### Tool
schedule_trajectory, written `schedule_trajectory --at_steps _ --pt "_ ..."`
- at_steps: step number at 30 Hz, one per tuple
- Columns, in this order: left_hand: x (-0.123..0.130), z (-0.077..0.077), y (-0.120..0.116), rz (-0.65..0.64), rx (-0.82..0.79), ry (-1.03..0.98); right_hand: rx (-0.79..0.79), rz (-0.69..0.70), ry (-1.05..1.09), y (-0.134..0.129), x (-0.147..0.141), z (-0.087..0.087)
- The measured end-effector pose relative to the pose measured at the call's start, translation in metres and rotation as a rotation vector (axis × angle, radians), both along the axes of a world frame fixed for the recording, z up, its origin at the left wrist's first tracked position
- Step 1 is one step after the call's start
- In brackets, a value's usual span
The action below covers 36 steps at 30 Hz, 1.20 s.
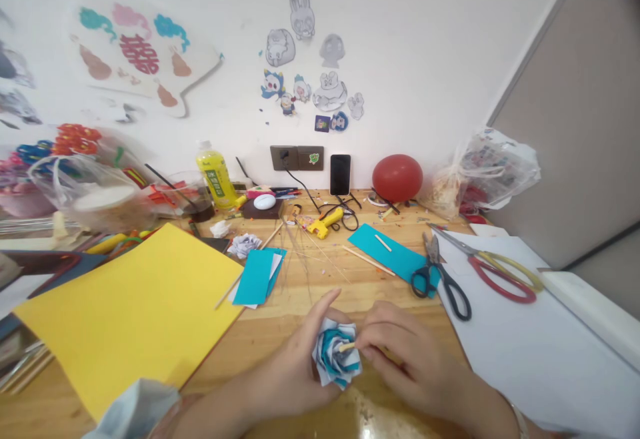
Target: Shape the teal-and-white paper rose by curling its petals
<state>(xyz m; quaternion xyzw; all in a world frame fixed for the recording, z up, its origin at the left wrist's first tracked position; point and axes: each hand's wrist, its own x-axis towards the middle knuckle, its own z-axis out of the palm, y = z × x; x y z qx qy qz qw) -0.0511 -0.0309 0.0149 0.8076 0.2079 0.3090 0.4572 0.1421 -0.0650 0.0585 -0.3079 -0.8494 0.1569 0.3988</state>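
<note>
Pinching stick (347, 347) with right hand (407, 352); cupping flower (336, 353) in left (295, 359). Beyond hands, wooden table (320, 269), then white wall (210, 112).

Paper rose (336, 353), layered white and blue; surface (295, 292), tan with wood grain. Large sheet (150, 312), plain yellow. Balloon (397, 178), red. Glue gun (325, 223), yellow. Near scissors (440, 279), black-handled; far scissors (500, 275), one handle loop red, the other yellow. Wall cutout (140, 55), white with a red double-happiness character, brown gourds and teal, pink and blue clouds.
</note>
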Motion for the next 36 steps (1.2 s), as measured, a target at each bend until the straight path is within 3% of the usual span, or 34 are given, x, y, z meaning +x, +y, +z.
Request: schedule_trajectory --at_steps 10,18,36 --pt "-0.0005 0.0019 -0.0005 -0.004 0.009 0.018 -0.014 -0.026 -0.038 0.0009 -0.0013 -0.001" --pt "0.0019 -0.0031 -0.0004 0.068 -0.048 -0.05 0.002 -0.068 0.078 -0.0016 0.0048 0.0055" --pt "0.0051 -0.0026 0.0002 0.109 -0.097 -0.125 0.058 -0.085 -0.039 -0.0002 0.0011 0.001"
